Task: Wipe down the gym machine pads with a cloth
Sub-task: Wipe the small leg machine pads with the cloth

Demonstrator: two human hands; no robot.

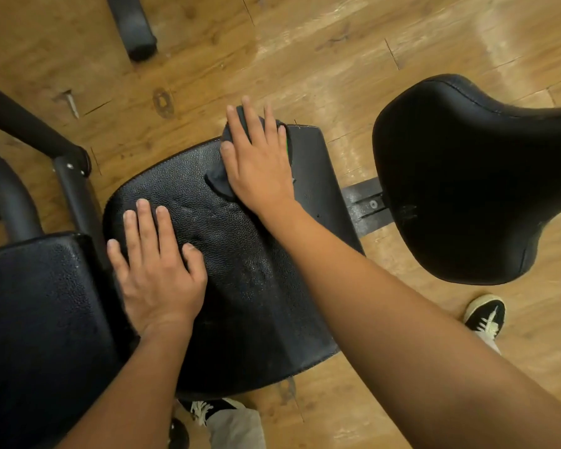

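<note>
A black textured seat pad fills the middle of the view. My right hand lies flat with straight fingers on a dark cloth, pressing it against the pad's far edge. Most of the cloth is hidden under the palm; a thin green edge shows at its right side. My left hand rests flat on the pad's near left part, fingers spread, holding nothing. A second black pad sits at the left, and a rounded black pad stands at the right.
Black metal frame tubes run at the left, and a metal bracket joins the middle pad to the right one. The floor is glossy wood. My shoes stand below the pads.
</note>
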